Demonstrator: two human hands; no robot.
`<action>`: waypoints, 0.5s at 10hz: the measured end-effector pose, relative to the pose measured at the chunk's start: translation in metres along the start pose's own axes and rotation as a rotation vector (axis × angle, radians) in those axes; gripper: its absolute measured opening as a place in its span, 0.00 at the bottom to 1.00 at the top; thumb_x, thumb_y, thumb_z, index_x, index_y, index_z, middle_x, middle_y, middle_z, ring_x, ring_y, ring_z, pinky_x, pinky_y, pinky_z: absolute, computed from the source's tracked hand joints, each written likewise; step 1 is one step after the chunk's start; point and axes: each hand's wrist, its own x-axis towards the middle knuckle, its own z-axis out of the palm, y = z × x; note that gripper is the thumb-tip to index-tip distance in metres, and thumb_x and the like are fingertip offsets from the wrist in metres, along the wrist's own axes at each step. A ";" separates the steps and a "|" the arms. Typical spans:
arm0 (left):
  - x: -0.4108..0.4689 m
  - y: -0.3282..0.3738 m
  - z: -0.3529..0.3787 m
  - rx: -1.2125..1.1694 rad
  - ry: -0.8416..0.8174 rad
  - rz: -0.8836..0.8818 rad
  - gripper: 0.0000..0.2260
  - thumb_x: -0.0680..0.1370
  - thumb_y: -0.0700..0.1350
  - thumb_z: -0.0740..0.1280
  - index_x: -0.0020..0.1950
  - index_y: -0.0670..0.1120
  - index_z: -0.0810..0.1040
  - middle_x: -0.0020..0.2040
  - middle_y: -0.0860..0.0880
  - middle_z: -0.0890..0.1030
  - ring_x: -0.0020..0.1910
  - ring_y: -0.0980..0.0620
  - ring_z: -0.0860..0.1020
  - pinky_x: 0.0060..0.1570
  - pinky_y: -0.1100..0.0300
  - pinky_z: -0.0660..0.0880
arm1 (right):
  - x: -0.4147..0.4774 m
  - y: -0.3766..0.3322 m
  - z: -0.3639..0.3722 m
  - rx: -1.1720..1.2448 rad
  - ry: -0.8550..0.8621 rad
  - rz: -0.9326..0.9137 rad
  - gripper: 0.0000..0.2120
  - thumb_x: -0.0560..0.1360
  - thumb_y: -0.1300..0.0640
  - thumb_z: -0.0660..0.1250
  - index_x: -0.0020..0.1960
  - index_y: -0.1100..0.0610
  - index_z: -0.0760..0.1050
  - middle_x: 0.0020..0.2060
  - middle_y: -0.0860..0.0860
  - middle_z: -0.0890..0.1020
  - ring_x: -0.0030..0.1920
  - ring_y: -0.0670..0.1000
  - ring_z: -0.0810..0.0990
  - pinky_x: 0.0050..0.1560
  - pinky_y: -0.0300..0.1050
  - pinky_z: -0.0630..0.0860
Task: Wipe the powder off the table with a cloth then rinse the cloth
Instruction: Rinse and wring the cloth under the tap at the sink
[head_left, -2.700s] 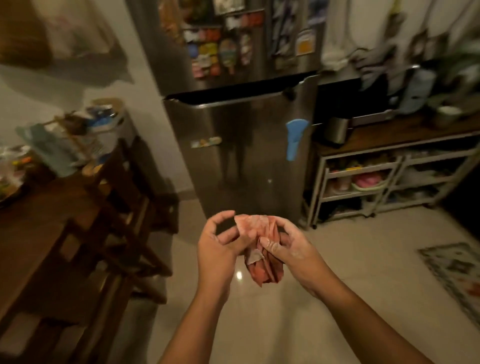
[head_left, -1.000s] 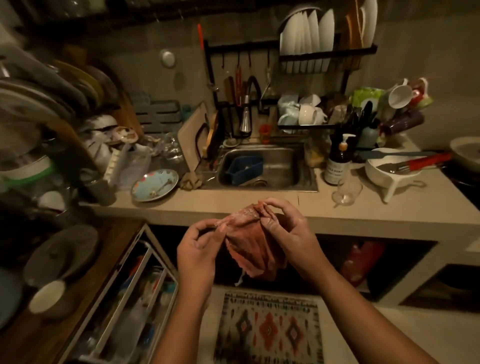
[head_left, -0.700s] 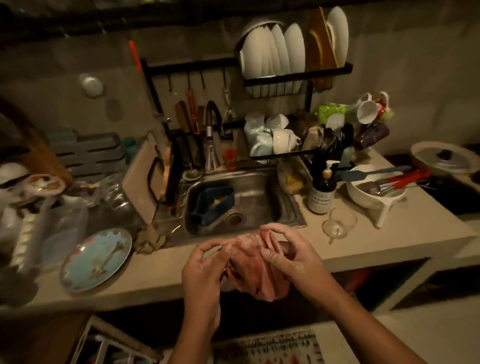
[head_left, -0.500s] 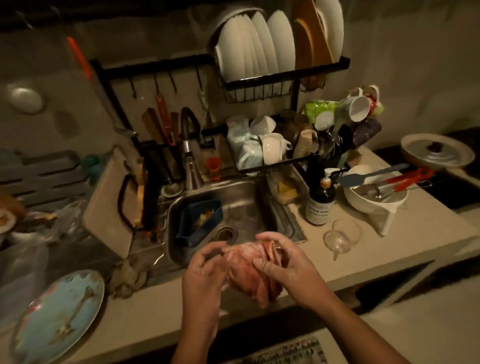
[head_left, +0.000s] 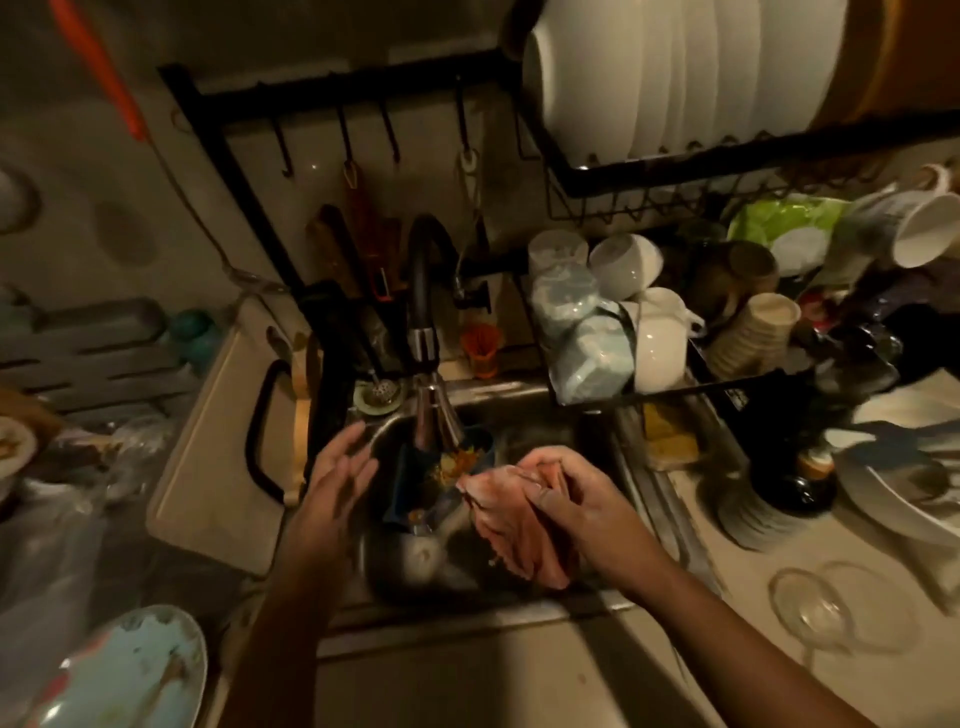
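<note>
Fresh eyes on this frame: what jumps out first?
The bunched pink cloth, dead centre, held by the right hand over the steel sink. To its left the left hand hangs open near the black faucet. Top right, a row of white plates stands in a black rack.

Right hand (head_left: 576, 499): grips the bunched pink cloth (head_left: 511, 525) over the sink (head_left: 519, 431).
Left hand (head_left: 332, 483): fingers spread, empty, at the sink's left edge.
Faucet (head_left: 428, 332): behind the sink.
Glass (head_left: 810, 608): right of the sink.
</note>
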 end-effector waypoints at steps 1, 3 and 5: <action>0.051 0.020 0.001 -0.033 -0.044 0.005 0.16 0.81 0.58 0.56 0.69 0.64 0.71 0.70 0.54 0.74 0.69 0.57 0.72 0.69 0.50 0.62 | 0.024 -0.001 0.004 0.026 0.062 0.005 0.15 0.71 0.43 0.69 0.56 0.47 0.78 0.51 0.45 0.83 0.54 0.47 0.82 0.56 0.41 0.76; 0.165 0.046 0.050 0.123 -0.318 0.011 0.17 0.81 0.55 0.63 0.70 0.57 0.71 0.61 0.44 0.79 0.63 0.46 0.77 0.58 0.52 0.77 | 0.044 0.000 0.022 0.061 0.243 0.054 0.13 0.73 0.51 0.67 0.58 0.49 0.79 0.51 0.46 0.84 0.54 0.45 0.82 0.55 0.40 0.77; 0.254 0.043 0.118 0.359 -0.470 0.076 0.21 0.82 0.46 0.62 0.75 0.49 0.66 0.59 0.39 0.80 0.52 0.45 0.80 0.47 0.58 0.77 | 0.063 0.014 0.032 0.142 0.364 0.083 0.11 0.79 0.65 0.67 0.57 0.53 0.79 0.49 0.49 0.84 0.51 0.47 0.83 0.49 0.35 0.77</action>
